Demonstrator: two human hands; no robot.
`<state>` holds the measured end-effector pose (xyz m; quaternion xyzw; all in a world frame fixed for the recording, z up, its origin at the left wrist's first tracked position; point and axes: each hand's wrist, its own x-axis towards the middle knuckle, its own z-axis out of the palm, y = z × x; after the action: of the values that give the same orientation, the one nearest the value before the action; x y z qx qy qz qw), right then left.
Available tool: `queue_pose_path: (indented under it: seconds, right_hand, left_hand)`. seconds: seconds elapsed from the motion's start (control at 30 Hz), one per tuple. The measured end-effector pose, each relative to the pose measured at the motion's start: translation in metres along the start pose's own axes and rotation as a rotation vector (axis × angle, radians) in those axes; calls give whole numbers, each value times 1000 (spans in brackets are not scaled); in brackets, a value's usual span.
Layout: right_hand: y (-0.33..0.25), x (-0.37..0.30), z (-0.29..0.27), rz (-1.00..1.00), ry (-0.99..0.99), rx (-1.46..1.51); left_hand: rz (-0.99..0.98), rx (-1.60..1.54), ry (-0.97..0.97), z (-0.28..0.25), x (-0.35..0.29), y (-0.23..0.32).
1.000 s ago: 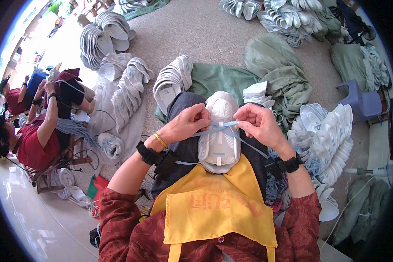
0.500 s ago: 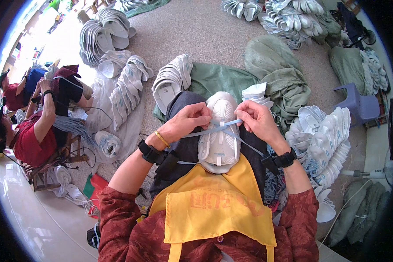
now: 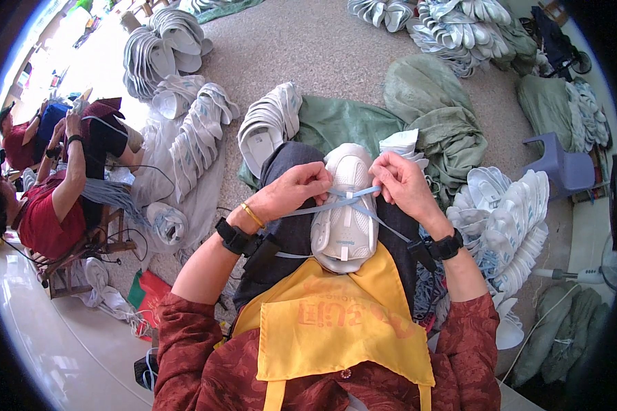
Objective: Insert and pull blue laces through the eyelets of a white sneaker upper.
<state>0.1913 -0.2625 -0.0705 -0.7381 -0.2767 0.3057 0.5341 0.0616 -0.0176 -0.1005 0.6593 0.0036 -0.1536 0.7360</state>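
A white shoe upper (image 3: pixel 345 236) rests on my lap, its rounded toe pointing away from me. A light blue shoelace (image 3: pixel 346 199) crosses over its front part, with loose ends trailing down both sides. My left hand (image 3: pixel 299 188) pinches the lace at the upper's left edge. On the other side my right hand (image 3: pixel 399 179) pinches the lace between thumb and fingers, just off the upper's right edge. Both hands are closed, and the lace runs between them over the upper. A yellow apron (image 3: pixel 343 335) lies beneath the near end of the upper.
Stacked white uppers (image 3: pixel 271 127) stand ahead to the left, and more piled uppers (image 3: pixel 511 226) lie at my right. Green sacks (image 3: pixel 428 96) lie ahead. A grey-blue plastic stool (image 3: pixel 562 164) stands at right. Two people in red sit at left, the nearer person (image 3: pixel 51 212) among hanging laces (image 3: pixel 113 198).
My right hand has shifted slightly up and left, closer to the upper, still pinching the lace. My left hand and the upper stay nearly where they were.
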Motion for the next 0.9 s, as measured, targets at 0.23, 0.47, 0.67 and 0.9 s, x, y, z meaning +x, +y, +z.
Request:
queue_pose_path:
  seconds: [0.23, 0.47, 0.67, 0.9]
  right_hand:
    - [9, 8, -1, 49, 8, 20]
    - [2, -3, -1, 5, 35, 131]
    - [-1, -52, -4, 24, 103, -75]
    - [-1, -72, 7, 153, 17, -25]
  left_hand:
    - [-24, -48, -15, -1, 0, -2]
    - [95, 92, 20, 6, -4, -6]
    - [172, 164, 137, 11, -1, -13]
    - [210, 327, 166, 12, -1, -3]
